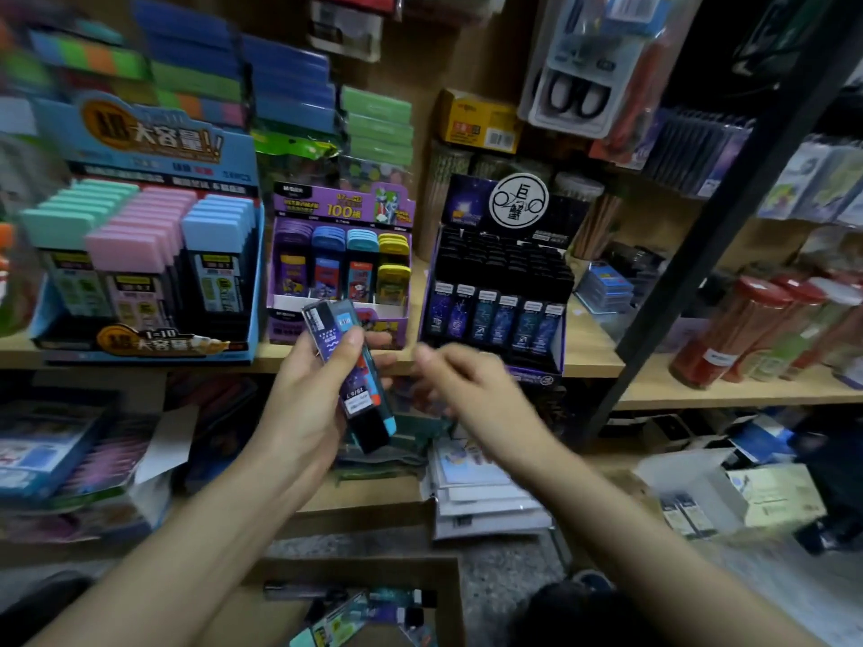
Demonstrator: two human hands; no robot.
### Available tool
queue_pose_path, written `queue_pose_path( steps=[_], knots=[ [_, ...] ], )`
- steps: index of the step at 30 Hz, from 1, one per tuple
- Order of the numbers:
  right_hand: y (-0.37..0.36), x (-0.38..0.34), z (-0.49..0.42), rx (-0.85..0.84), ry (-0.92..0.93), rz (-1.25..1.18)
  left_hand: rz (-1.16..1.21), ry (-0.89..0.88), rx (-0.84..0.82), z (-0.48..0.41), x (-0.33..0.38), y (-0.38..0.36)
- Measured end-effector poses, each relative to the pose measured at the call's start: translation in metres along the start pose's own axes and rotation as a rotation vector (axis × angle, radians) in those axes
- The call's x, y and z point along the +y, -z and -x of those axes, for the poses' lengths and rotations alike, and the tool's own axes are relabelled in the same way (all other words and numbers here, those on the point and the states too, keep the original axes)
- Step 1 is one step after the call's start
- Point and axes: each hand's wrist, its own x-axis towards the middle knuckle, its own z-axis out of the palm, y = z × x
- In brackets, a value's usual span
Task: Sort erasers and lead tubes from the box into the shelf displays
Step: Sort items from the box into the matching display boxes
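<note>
The left hand (313, 394) grips a small stack of lead tubes (366, 399), with the thumb curled across the front and the fingers wrapped behind. The stack's long axis runs on a slant. Its upper end points up and to the left, toward the shelf, and its lower black-and-teal end points down and to the right, past the heel of the palm. The printed labels face the camera.

The right hand (471, 385) hovers just to the right of the stack, apart from it, with its fingers loosely curled. Motion blur hides whether the fingertips pinch anything.

Directly above the left hand stands a purple lead display (341, 205), its slots filled with purple, blue, teal and yellow cases. Above the right hand is a dark constellation-print display (513, 203) with rows of black-capped tubes. Up and to the left of the left hand sits a blue display (140, 137) of mint, pink and blue cases. Below, between the two forearms, a cardboard box (359, 566) holds more loose tubes (345, 595) lying flat.
</note>
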Motion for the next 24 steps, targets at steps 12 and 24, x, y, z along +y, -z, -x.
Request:
queue_pose_path(
  steps=[12, 24],
  knots=[
    [-0.04, 0.0, 0.005, -0.004, -0.139, -0.644, 0.059, -0.007, -0.053, -0.006, 0.027, 0.023],
    [0.009, -0.016, -0.006, -0.009, 0.092, -0.364, -0.684, -0.041, -0.372, -0.004, 0.022, 0.034]
  ],
)
